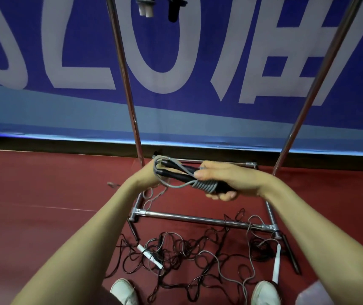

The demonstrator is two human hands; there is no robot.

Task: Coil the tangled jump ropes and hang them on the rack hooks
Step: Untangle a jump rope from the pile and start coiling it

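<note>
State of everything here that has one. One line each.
grey rope, partly wound round its own black handles, tail loose
right hand, grips the rope's handles
left hand, at the rope's loop end, fingers hidden
floor ropes, tangled, uncoiled
hung ropes, bundled, hanging above

floor [33, 183]: red | on it: tangled jump ropes [198, 249], white handle [150, 257], rack base bar [198, 219]

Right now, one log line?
right hand: grips grey-corded black-handled jump rope | left hand: at its loop end | tangled dark ropes: on red floor
</note>
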